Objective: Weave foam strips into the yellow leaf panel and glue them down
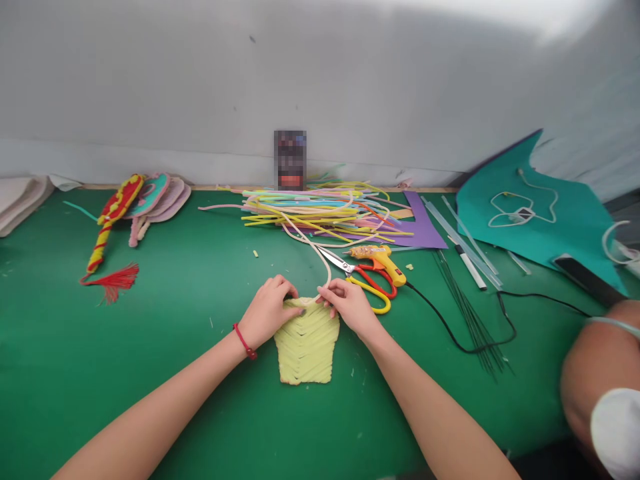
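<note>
- Our left hand [270,308] grips the yellow panel [306,350] by its top edge
- Our right hand [354,307] pinches the cream cord [329,269] — same edge
- Panel's flat on our green table [150,333] — scissors [349,269], glue gun [384,256] just beyond

A green table [185,293] stands against a pale grey wall [320,73].

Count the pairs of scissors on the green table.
1: the red-and-yellow-handled pair, beyond and right of the ribbed yellow piece, overlapped by the yellow glue gun. Any under the heap of strands would be hidden.
</note>
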`<state>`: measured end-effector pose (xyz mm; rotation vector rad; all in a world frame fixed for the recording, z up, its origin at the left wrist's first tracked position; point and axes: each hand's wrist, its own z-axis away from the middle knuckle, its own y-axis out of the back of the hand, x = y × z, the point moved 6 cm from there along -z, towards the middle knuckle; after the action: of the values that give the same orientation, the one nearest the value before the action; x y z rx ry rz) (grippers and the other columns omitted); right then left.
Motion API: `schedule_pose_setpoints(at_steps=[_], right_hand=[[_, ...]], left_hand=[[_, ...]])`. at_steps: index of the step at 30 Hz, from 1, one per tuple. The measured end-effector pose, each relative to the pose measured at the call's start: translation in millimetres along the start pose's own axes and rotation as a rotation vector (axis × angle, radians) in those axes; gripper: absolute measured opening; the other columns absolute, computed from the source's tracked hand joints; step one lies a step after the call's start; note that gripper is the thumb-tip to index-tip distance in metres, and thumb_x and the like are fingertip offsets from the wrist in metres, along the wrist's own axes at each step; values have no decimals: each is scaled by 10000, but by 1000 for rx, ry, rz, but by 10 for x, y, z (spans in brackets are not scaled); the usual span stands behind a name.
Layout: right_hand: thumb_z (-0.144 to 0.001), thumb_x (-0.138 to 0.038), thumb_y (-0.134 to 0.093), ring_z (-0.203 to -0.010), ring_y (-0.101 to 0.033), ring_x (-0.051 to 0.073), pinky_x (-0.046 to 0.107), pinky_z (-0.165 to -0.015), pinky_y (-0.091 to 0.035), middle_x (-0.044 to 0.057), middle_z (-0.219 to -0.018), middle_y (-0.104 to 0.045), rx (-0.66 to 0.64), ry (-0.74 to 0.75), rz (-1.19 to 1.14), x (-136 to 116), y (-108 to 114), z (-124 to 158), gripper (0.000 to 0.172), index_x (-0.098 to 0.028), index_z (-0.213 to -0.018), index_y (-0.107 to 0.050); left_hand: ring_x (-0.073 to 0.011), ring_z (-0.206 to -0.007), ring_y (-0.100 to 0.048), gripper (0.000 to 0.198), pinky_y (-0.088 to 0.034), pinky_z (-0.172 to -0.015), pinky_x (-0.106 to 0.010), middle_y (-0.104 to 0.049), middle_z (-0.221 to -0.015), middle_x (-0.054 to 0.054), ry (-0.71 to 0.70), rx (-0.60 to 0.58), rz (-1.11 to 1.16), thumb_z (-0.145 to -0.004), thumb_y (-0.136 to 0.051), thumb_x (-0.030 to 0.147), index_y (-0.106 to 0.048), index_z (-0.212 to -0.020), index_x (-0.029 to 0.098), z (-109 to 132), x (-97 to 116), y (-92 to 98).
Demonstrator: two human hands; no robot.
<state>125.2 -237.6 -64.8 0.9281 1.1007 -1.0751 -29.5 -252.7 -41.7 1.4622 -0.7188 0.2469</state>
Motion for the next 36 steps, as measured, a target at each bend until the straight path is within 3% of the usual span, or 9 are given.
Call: schedule_pose_setpoints(at_steps=[6,11,16,36], right_hand=[[-692,-473,-650,-511,-487,105,209,-413,-356,15,-632,-642,16,69,34,-97,26,41,301,-185,-688,-565],[-726,-444,-631,-590,-543,130,243,-537,-397,18,-657,-663,53,124,64,-131,29,52,268,-194,-682,-546],[-719,-441,-633,-676,-599,166,280,-631,-431,23,-689,-674,50,143,86,-150,11,77,258,-196,-688,-558],[-725,-485,-608,-691,-619,179,296,-657,-458,38,-712,-685,79,142,176,-186,35,121,299,-191,-698,-559]], left_hand=[[-155,-782,-563,62,-425,-688,-263,-623,-846,-5,128,-119,483,-732,-530,192,-475,-762,191,-17,-36,-40],[-152,-663,-592,255,-428,-572,-237,-633,-733,4,232,-221,736,-733,-561,308,-498,-948,184,-8,-75,-127],[-173,-711,-610,362,-447,-598,-251,-651,-786,-27,282,-272,760,-695,-610,361,-543,-992,166,-6,-99,-161],[-152,-668,-576,379,-426,-585,-236,-627,-746,-20,322,-257,757,-707,-597,461,-578,-936,160,-9,-76,-113]])
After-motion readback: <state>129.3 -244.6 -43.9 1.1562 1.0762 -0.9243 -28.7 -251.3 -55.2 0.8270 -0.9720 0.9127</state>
